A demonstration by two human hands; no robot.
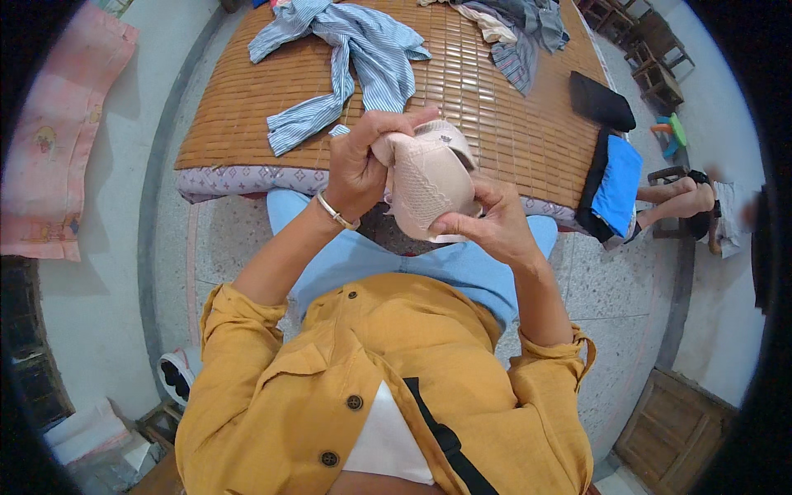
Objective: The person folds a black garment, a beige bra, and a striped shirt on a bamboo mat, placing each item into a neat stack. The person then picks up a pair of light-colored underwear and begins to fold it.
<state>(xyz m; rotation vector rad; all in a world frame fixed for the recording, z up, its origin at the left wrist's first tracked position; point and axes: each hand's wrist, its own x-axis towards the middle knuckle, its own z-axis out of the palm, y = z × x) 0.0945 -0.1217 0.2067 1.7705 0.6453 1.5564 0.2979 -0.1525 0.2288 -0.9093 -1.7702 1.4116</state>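
Well, holding a pale pink, cup-shaped bra of netted cloth [429, 186] up in both hands, over the middle of the near edge of a bed with a white, purple-patterned cloth side [219, 181]. Gripping its upper left part in the bare left hand [359, 161], closed round the cloth. Pinching its lower right part in the bare right hand [497, 221], with the thumb on the front and some fingers hidden behind. Too bunched up to show its whole shape.

See on the bed a shiny brown mat of flat slats [239, 115]. Toward the far left corner, see a crumpled, thin, blue-and-white striped shirt [367, 49], partly covered by the left hand. Near the far right corner, find a soft heap of grey and cream clothes [528, 29], cut off at the top and too jumbled to count. Along the right edge, see a flat black thing with round corners [602, 101], too dark to name. By the near right corner, find a smooth, bright blue folded cloth [619, 183]. Beyond that, see another person's bare legs [681, 198], bent out of shape near the rim.
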